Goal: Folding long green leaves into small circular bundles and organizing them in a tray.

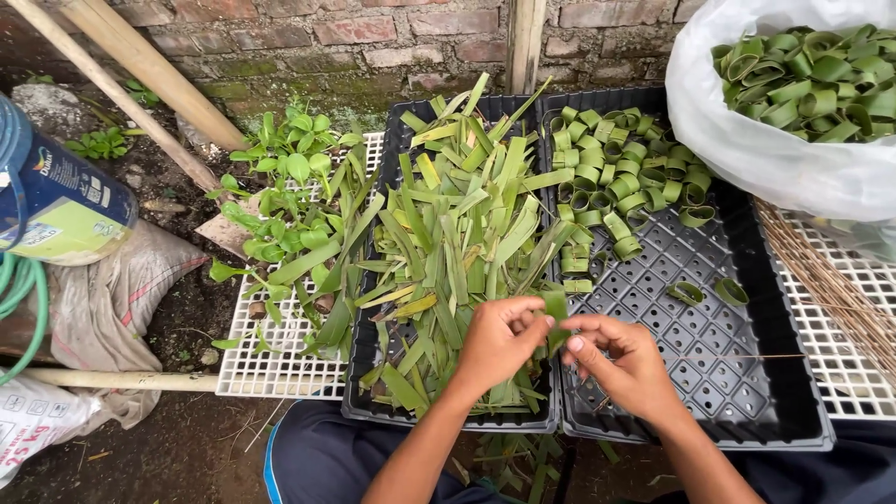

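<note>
Both hands, left (497, 341) and right (623, 359), pinched one leaf strip (556, 313) between fingertips; many rolled rings (621, 177) lay beyond, flat strips (457, 243) remained plentiful

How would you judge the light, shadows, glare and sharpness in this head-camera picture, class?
Head view: soft, even daylight with only faint shadows under the left hand and right hand; the white plastic bag is bright, near glare; the leaf strip between the fingers and the black trays look sharp; edges bend slightly from the wide lens.
</note>
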